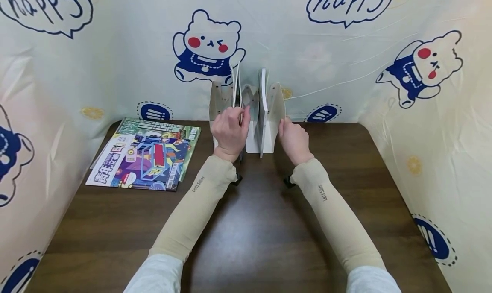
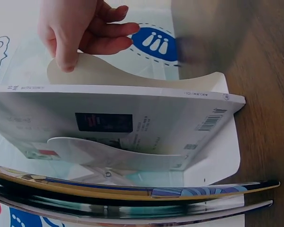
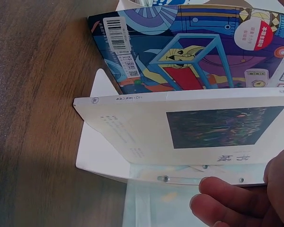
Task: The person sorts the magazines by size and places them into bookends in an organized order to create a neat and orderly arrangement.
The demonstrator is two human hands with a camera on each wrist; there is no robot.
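Observation:
A white book rack with upright dividers stands at the back of the table. My left hand grips thin magazines upright in its left part; the left wrist view shows their edges but not that hand. A colourful magazine cover faces the right wrist camera. Between dividers stands a white book, spine toward me, with a dark picture on its cover in the right wrist view. My right hand pinches the rack's right end panel between thumb and fingers.
Magazines lie stacked on the table's left side, a colourful one over a green one. The brown table meets a patterned cloth at the back and both sides.

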